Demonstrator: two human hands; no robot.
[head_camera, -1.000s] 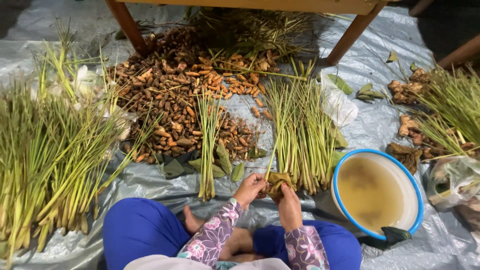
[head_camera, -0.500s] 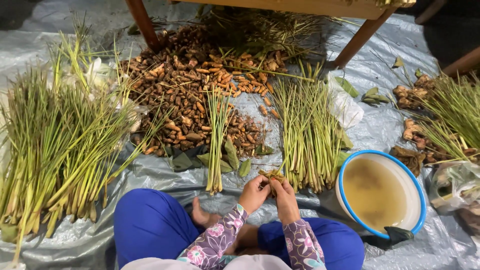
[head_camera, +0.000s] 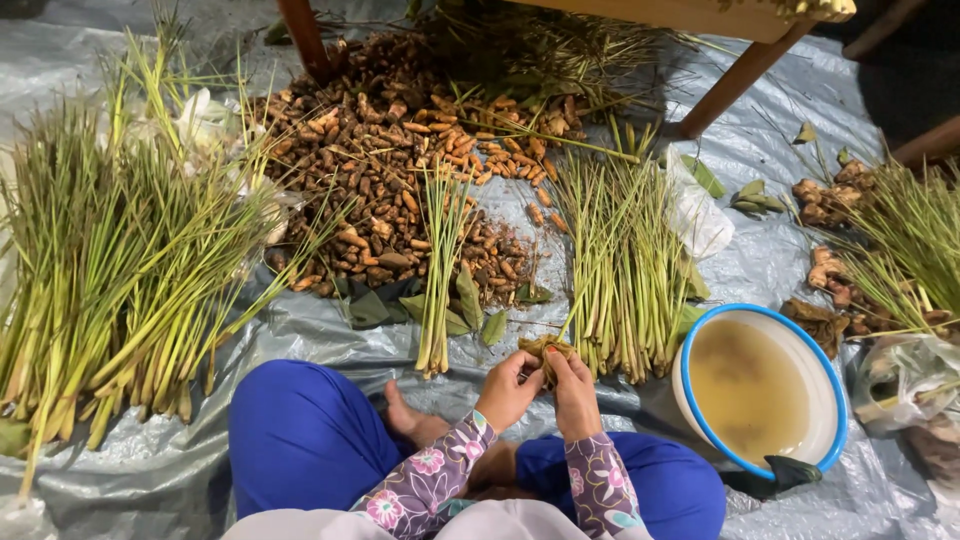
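While both hands (head_camera: 545, 385) pinch knobby brown root (head_camera: 548, 350), smooth green stalks (head_camera: 625, 265) beside.

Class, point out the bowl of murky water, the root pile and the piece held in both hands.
bowl (head_camera: 700, 330), head view, blue rim
root pile (head_camera: 380, 170), head view, centre
held piece (head_camera: 546, 350), head view, top

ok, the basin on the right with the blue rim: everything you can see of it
The basin is round and white inside with a bright blue rim, and looks like enamel or plastic. It sits upright on the grey tarp, right of the person's knee, and holds murky yellow-brown water. A dark leaf-like scrap lies against its near rim. Lemongrass stalks end just to its left, and brown roots lie close behind. Neither the left hand nor the right hand touches it.
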